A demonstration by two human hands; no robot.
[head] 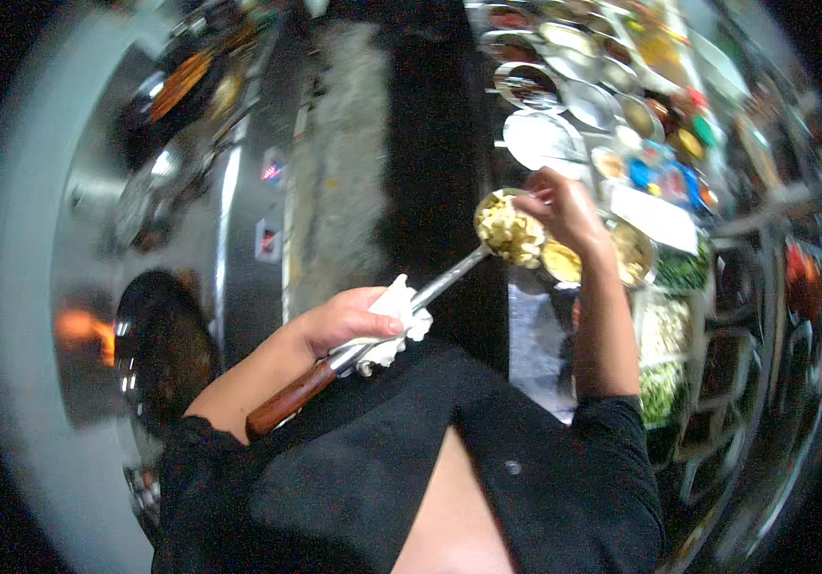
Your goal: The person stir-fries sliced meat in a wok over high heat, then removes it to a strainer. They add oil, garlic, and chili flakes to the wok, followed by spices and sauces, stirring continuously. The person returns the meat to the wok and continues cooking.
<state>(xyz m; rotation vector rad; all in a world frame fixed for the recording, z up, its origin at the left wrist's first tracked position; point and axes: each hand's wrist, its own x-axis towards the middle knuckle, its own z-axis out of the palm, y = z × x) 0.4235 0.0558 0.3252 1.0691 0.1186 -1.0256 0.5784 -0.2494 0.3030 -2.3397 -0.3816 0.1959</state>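
A long-handled metal ladle [450, 278] slants across in front of me. My left hand [353, 319] grips its shaft through a bunched white cloth [396, 323], and the wooden handle end [292, 398] sticks out behind, toward my body. Pale yellow chopped pieces [510, 233] are heaped in the ladle's bowl; what food they are is unclear. Over the bowl's right side is my right hand [565, 208], its fingers bent down at the heap. Blur hides whether anything is between those fingertips. Just beyond the bowl sits a round container of yellow food [561, 260].
On the left, a black wok [167, 351] stands beside an orange flame [88, 331] on a metal range. Several metal bowls [540, 136] line the right counter. A white rectangular item [654, 217], chopped greens [662, 391] and other ingredient containers lie right of my right arm.
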